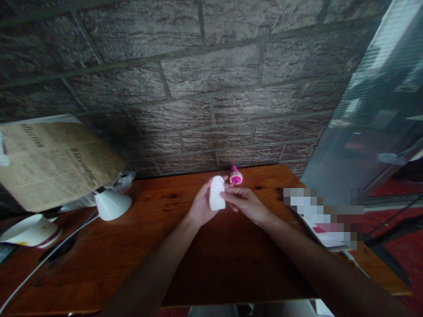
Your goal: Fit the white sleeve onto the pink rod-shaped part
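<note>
A small white oblong piece (217, 193), smooth and perhaps folded cloth, is held up over the table between both hands. My left hand (201, 207) supports it from the left and behind, with the fingers partly hidden by it. On its right edge, the thumb and fingers of my right hand (246, 203) are closed in a pinch. Just beyond my hands, a small bright pink thing with a pale pink rim (235, 177) lies on the wooden table (158, 246); its kind is unclear.
To the left stand a white lamp (113, 205) with a cord, a white paper cup-like container (33, 231) and a newsprint-patterned bag (59, 163). A partly blurred-out flat device (325, 233) lies at the right edge. A stone-block wall (211, 88) rises behind the table.
</note>
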Motion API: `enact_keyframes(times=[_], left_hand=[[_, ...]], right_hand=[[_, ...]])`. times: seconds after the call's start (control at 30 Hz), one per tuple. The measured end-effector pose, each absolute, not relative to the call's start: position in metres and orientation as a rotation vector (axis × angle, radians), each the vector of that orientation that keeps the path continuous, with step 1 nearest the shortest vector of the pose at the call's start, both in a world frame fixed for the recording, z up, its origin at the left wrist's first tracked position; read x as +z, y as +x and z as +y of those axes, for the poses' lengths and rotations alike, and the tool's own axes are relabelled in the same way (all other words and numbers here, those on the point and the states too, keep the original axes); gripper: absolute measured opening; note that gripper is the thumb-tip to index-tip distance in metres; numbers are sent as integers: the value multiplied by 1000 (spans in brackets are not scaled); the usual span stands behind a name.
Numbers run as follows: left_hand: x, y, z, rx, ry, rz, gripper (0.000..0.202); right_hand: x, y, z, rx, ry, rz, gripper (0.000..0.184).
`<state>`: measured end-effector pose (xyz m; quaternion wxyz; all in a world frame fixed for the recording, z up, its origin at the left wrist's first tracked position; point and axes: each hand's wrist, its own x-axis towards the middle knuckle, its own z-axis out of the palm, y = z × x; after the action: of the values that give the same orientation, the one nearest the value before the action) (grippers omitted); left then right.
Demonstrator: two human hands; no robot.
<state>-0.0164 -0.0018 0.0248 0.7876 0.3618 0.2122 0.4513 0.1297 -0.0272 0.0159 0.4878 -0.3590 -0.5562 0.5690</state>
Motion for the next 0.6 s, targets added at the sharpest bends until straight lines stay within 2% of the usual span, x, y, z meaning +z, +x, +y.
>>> enact_keyframes(times=[0.27, 0.47, 0.6], left_hand=[[24, -17, -1, 990, 768, 463, 43], [26, -15, -2, 1003, 721, 516, 34], [28, -14, -3, 1017, 673, 506, 40]], right_hand=[[13, 127, -28, 1382, -897, -1361, 38], [17, 126, -30, 1378, -922, -1379, 38], [17, 126, -29, 1351, -937, -1398, 39]])
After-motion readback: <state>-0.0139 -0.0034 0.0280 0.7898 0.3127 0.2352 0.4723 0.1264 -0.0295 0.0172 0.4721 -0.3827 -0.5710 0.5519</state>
